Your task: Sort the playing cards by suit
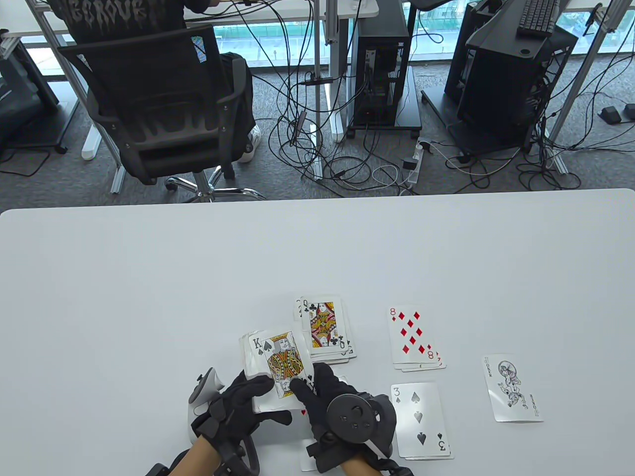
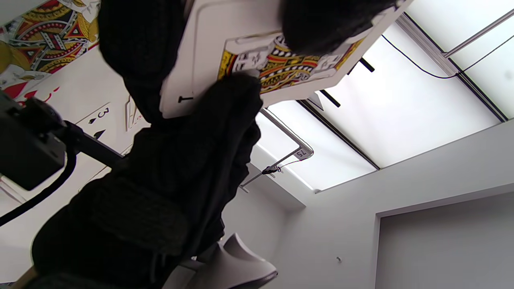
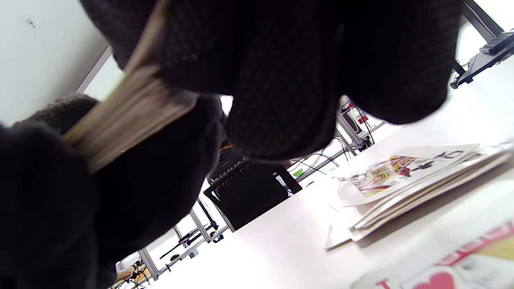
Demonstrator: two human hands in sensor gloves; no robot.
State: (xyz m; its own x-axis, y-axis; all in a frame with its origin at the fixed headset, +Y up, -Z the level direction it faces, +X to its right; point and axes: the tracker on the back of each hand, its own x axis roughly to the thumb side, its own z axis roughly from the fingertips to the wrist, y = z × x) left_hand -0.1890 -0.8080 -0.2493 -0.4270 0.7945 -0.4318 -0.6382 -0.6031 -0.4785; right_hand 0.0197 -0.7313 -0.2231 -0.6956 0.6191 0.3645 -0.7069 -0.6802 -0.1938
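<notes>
My left hand (image 1: 250,391) grips a face-up deck (image 1: 258,357), seen edge-on in the right wrist view (image 3: 128,112). The king of spades (image 1: 280,362) lies on top of it, also seen in the left wrist view (image 2: 281,64). My right hand (image 1: 310,384) pinches that king at its near right corner. On the table lie a clubs pile topped by the queen of clubs (image 1: 323,325), a diamonds pile topped by the 8 of diamonds (image 1: 411,334), a spades pile topped by the 3 of spades (image 1: 421,419) and a joker (image 1: 513,387). A red heart card (image 3: 437,277) lies mostly hidden under my right hand.
The white table (image 1: 149,297) reaches far to the left, right and back of the piles. Beyond its far edge are a black office chair (image 1: 154,99) with a seated person, computer towers (image 1: 382,64) and floor cables.
</notes>
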